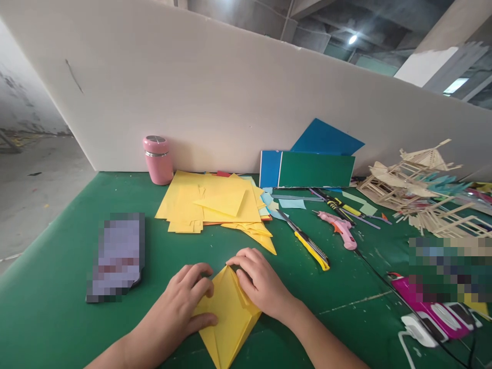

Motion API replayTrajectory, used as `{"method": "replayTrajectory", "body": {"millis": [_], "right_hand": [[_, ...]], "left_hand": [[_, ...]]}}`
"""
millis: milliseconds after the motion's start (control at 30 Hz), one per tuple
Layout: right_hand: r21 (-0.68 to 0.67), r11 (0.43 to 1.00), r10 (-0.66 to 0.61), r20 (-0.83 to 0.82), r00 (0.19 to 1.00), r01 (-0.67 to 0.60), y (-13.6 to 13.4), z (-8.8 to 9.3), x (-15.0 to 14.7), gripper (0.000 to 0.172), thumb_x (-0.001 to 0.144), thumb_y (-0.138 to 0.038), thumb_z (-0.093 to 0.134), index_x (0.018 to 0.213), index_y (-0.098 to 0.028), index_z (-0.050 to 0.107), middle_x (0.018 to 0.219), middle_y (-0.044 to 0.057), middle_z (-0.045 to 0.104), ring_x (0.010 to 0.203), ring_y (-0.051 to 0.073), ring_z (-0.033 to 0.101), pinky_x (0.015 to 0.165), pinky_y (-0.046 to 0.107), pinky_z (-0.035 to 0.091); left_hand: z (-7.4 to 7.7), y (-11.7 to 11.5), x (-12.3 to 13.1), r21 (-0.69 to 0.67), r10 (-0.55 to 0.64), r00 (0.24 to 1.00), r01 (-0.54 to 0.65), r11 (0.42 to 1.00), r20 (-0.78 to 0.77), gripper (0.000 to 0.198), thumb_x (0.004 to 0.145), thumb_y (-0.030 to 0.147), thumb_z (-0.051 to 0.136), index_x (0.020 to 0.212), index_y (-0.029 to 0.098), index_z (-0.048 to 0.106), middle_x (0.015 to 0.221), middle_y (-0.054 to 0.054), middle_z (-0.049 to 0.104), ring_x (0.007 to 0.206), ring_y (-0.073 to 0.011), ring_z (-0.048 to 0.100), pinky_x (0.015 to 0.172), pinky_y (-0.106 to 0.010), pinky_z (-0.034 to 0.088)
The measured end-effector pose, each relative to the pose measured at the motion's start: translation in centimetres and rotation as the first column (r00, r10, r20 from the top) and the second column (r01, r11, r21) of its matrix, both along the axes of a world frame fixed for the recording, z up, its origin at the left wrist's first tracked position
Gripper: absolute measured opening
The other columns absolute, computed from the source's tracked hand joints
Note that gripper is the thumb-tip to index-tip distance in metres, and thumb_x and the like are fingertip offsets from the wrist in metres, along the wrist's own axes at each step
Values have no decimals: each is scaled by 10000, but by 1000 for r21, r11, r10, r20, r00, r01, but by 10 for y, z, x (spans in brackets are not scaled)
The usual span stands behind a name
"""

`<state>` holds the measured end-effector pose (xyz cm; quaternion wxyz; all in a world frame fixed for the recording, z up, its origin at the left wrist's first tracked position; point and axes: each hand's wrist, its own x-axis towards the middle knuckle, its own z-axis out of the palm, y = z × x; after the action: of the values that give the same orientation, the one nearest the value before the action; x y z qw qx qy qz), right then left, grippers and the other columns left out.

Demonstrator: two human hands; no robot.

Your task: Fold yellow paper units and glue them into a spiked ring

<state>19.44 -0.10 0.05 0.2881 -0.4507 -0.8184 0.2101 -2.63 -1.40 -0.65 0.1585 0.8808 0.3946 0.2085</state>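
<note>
You're pressing the folded yellow paper [230,323] down on the green table [49,307], close in front of you. L hand [184,302] & R hand [261,284] are lying on top, fingers loosely bent, not gripping.

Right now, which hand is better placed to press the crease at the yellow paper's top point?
Probably the right hand: its fingertips sit at the tip of the folded yellow paper, while the left hand lies flat, pinning the left flap.

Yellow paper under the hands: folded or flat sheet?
Folded. The yellow paper shows a centre crease and layered flaps in a kite shape; left hand and right hand press on it.
</note>
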Motion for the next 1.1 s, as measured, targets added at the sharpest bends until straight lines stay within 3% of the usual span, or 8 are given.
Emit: {"method": "replayTrajectory", "body": {"millis": [100,200,300,433,567,800,1000,1100], "right_hand": [[-122,992,-22,-138,990,5,-1,1,0,137,860,-156,476,955,-199,565,896,44,595,841,183,550,750,322,486],[-328,945,-85,-304,949,-20,-3,2,-2,66,826,-247,557,876,-205,551,749,-9,561,654,128,521,582,237,440],[-433,900,-167,-443,881,-47,-4,3,-4,158,817,-352,597,815,-200,552,695,-20,559,620,115,509,558,224,408],[-549,825,-223,-537,814,-137,-2,5,-3,424,783,-500,645,1068,-192,586,659,-36,555,554,95,461,529,217,369],[-610,732,-173,-596,784,-303,1,6,2,534,735,-591,661,1063,-172,613,737,-1,610,624,119,536,568,231,421],[-620,761,-189,-494,848,-192,1,2,0,439,813,-596,553,860,-171,649,668,-15,591,448,61,415,410,182,340],[-622,771,-271,-517,812,-138,4,0,-2,483,781,-625,559,957,-180,627,716,-9,620,381,45,379,363,192,293],[-596,798,-323,-550,770,-91,5,-1,-2,510,792,-645,528,1040,-200,550,645,-55,549,351,50,375,353,193,277]], "left_hand": [[-1,0,0,-37,-4,999,5,999,39,237,758,266,716,822,232,489,1119,-33,564,996,-230,530,843,-350,458],[-1,2,0,-98,-68,996,74,992,65,238,741,213,714,788,225,481,938,-2,579,863,-194,540,751,-293,455],[0,3,1,-161,-63,994,76,984,86,190,737,160,660,761,221,482,784,33,551,716,-157,528,634,-243,429],[4,3,1,-258,-20,985,64,964,171,114,768,132,545,735,218,478,753,39,540,627,-121,517,560,-208,413],[10,12,0,-196,136,934,-73,978,330,133,806,224,532,693,219,460,708,26,528,639,-134,522,566,-220,447],[13,22,-4,-204,262,873,-192,960,412,165,774,319,604,658,215,549,682,13,577,625,-135,553,508,-204,462],[10,22,-5,-248,268,850,-168,954,453,214,770,430,636,741,223,678,796,-30,660,701,-167,642,559,-226,537],[9,23,-5,-300,289,839,-159,941,461,251,756,474,650,807,242,732,858,-35,675,704,-167,662,534,-209,548]]}}
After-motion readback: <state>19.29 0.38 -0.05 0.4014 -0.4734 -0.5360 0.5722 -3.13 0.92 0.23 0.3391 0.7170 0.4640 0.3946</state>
